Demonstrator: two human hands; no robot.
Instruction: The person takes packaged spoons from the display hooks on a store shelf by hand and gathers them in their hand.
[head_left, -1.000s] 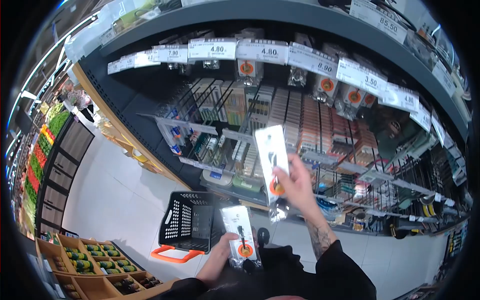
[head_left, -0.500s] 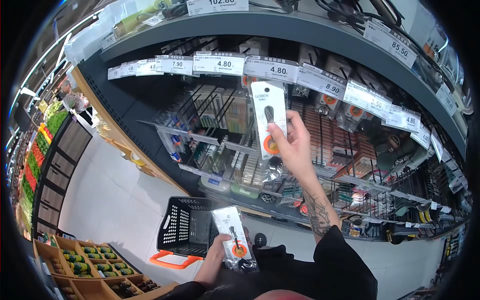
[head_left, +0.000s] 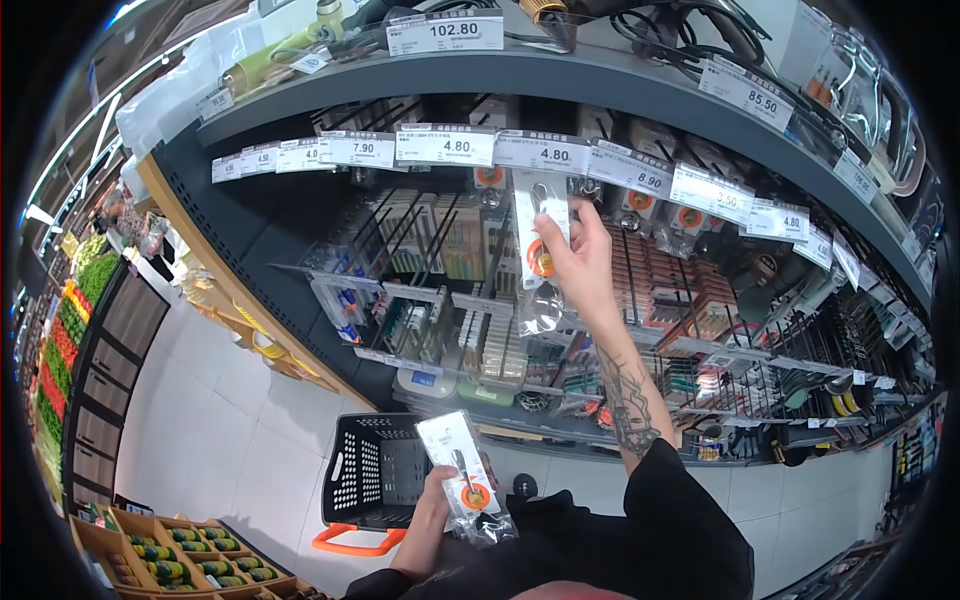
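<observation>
My right hand (head_left: 583,255) grips a clear-wrapped pack with a white card (head_left: 527,225), thumb across its front. The card bears an orange ring and part of a dark utensil, whose exact kind I cannot make out. It is upright, just under a 4.80 price label (head_left: 545,153) and in front of the hanging goods. Lower down, close to my body, my left hand (head_left: 430,505) holds a similar white-carded pack (head_left: 447,440) by its left edge. A dark-handled utensil and an orange ring show on that card.
A black shopping basket (head_left: 345,455) with an orange handle (head_left: 358,540) is below, left of my left hand. The grey shelf edge (head_left: 400,80) curves above the hooks. Boxed and carded goods (head_left: 455,235) hang behind the labels. A wooden bottle rack (head_left: 130,525) stands lower left.
My right hand has moved slightly up with its pack, nearer the price labels and hooks. The left hand still holds its pack in nearly the same place. The view has shifted a little.
</observation>
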